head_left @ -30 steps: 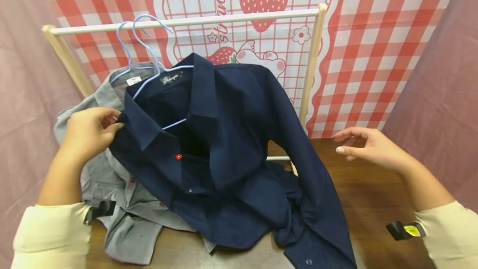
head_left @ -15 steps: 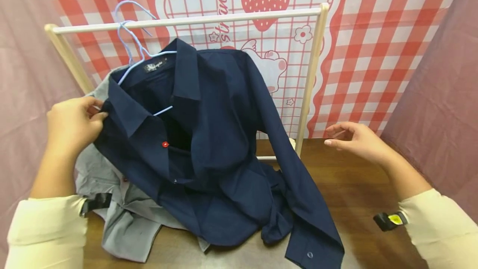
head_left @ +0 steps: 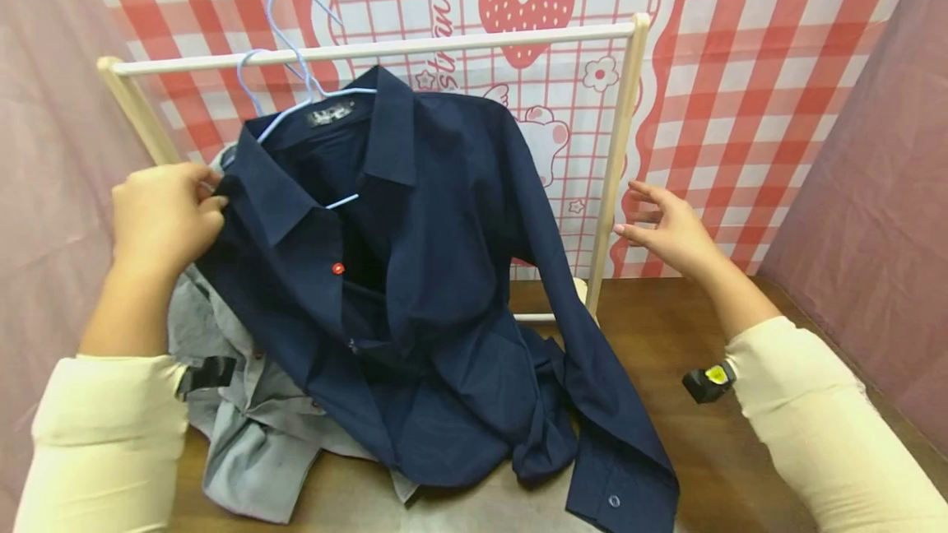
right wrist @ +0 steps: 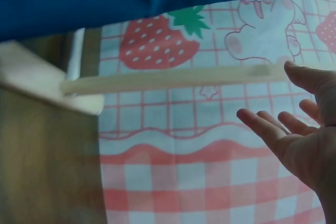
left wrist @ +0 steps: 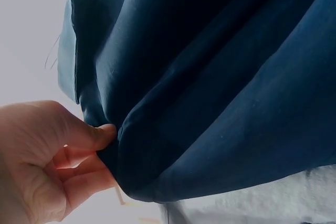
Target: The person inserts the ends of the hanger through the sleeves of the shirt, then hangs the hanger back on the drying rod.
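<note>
A navy blue shirt [head_left: 459, 270] with one red button is spread over a light blue hanger [head_left: 292, 64], its collar open. My left hand [head_left: 166, 208] pinches the shirt at the left shoulder; the left wrist view has the thumb pressing a fold of the cloth [left wrist: 210, 103]. The hanger's hook rises above the rack's white rail [head_left: 444, 45], its tip over the bar. Behind hangs a grey shirt [head_left: 259, 434], largely covered, on a second blue hanger [head_left: 248, 81]. My right hand [head_left: 670, 229], fingers spread and holding nothing, is beside the rack's right post [head_left: 618, 163].
The rack's left wooden post [head_left: 137, 109] stands behind my left hand. A red checked strawberry cloth [head_left: 755, 105] hangs behind the rack, with pink curtains [head_left: 44, 146] at the sides. The navy sleeve [head_left: 615, 410] trails down over the brown wooden table [head_left: 696, 451].
The navy shirt and its hanger shifted left, then slightly back right, and rose, lifting the hook above the rail. My right hand moved up and left to the right post.
</note>
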Available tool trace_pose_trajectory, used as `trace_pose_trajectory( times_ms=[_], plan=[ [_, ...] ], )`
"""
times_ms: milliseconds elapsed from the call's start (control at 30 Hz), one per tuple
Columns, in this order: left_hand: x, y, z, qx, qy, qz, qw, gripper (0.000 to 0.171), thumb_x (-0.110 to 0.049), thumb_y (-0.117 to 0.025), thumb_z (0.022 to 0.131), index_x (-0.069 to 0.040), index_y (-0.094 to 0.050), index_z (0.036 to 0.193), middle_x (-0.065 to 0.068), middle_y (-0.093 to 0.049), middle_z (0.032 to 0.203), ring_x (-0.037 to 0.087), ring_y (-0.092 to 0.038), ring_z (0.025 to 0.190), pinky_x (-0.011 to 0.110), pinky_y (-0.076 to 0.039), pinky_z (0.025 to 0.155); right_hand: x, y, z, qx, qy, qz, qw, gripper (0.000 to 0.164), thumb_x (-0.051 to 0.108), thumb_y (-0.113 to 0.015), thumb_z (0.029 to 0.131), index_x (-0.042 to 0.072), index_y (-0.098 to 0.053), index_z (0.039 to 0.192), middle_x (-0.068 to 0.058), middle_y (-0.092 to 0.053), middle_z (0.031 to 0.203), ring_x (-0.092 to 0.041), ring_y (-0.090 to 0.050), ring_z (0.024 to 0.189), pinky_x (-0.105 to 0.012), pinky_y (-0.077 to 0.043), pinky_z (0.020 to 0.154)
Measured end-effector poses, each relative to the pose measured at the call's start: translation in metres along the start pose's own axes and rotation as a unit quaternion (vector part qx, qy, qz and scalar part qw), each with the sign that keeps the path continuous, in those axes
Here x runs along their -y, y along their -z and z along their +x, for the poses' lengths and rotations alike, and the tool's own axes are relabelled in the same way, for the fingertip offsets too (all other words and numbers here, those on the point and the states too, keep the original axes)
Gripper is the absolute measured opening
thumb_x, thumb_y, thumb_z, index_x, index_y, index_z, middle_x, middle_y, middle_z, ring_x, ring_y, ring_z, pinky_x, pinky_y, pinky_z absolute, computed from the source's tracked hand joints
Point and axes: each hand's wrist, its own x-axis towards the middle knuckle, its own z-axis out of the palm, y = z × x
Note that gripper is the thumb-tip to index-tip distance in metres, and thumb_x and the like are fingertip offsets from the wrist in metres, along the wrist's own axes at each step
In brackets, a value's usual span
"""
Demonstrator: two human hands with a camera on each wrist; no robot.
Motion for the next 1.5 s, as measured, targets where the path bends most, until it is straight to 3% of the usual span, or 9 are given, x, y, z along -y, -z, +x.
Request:
trace_pose_trajectory(
  times_ms=[200,300,600,867,1100,1333,1500],
  plan=[
    [-0.002,0.000,0.011,0.003,0.007,0.007,0.9999,0.021,-0.010,-0.054,0.084,0.005,-0.065,0.096,0.029,-0.065,0.085,0.054,-0.054,0.083,0.065,-0.036,0.070,0.010,-0.008,0.020,0.006,0.005,0.036,0.999,0.075,0.016,-0.067,0.093,0.004,-0.025,0.153,-0.019,-0.033,0.153,-0.039,-0.050,0.125,-0.031,-0.055,0.082],
    [-0.002,0.000,0.018,0.003,0.007,0.010,0.9999,0.022,-0.010,-0.054,0.084,0.005,-0.065,0.096,0.029,-0.065,0.087,0.055,-0.054,0.083,0.065,-0.036,0.070,0.014,-0.012,0.025,-0.002,0.007,0.054,0.999,0.067,0.010,-0.064,0.094,-0.002,-0.028,0.149,-0.022,-0.038,0.149,-0.039,-0.054,0.121,-0.035,-0.056,0.081],
    [-0.014,-0.002,0.025,-0.001,-0.007,0.025,0.9997,0.019,-0.008,-0.056,0.082,0.005,-0.066,0.092,0.029,-0.064,0.083,0.055,-0.055,0.081,0.065,-0.038,0.069,0.023,-0.018,0.029,-0.034,0.003,0.061,0.998,0.046,0.000,-0.057,0.095,-0.009,-0.042,0.137,-0.028,-0.054,0.131,-0.041,-0.059,0.112,-0.030,-0.057,0.073],
    [-0.031,-0.010,0.021,-0.017,-0.026,0.024,0.9993,0.018,-0.005,-0.057,0.082,0.005,-0.068,0.093,0.031,-0.065,0.089,0.055,-0.057,0.080,0.065,-0.040,0.067,0.020,-0.018,0.030,-0.034,0.018,0.039,0.999,0.040,0.001,-0.057,0.095,-0.011,-0.046,0.132,-0.029,-0.056,0.126,-0.041,-0.060,0.110,-0.032,-0.057,0.073],
    [-0.043,-0.018,0.016,-0.028,-0.044,0.025,0.9983,0.012,-0.004,-0.060,0.081,0.002,-0.069,0.086,0.029,-0.066,0.082,0.053,-0.058,0.076,0.064,-0.041,0.062,0.014,-0.018,0.031,-0.041,0.023,0.035,0.998,0.040,0.001,-0.058,0.094,-0.011,-0.047,0.131,-0.029,-0.058,0.121,-0.034,-0.063,0.103,-0.034,-0.058,0.073],
    [-0.050,-0.025,0.012,-0.023,-0.061,0.021,0.9977,0.005,-0.002,-0.061,0.078,0.000,-0.065,0.079,0.026,-0.065,0.078,0.050,-0.059,0.073,0.062,-0.042,0.059,0.013,-0.018,0.032,-0.042,0.016,0.034,0.998,0.038,0.002,-0.059,0.094,-0.011,-0.048,0.129,-0.028,-0.058,0.118,-0.028,-0.063,0.097,-0.030,-0.057,0.070],
    [-0.051,-0.030,0.005,-0.016,-0.068,0.020,0.9974,0.003,-0.001,-0.062,0.077,0.000,-0.064,0.077,0.026,-0.065,0.076,0.050,-0.060,0.072,0.062,-0.043,0.059,0.012,-0.019,0.031,-0.040,0.012,0.031,0.999,0.037,0.002,-0.059,0.094,-0.010,-0.049,0.127,-0.028,-0.058,0.118,-0.027,-0.063,0.095,-0.033,-0.058,0.072]
  ],
)
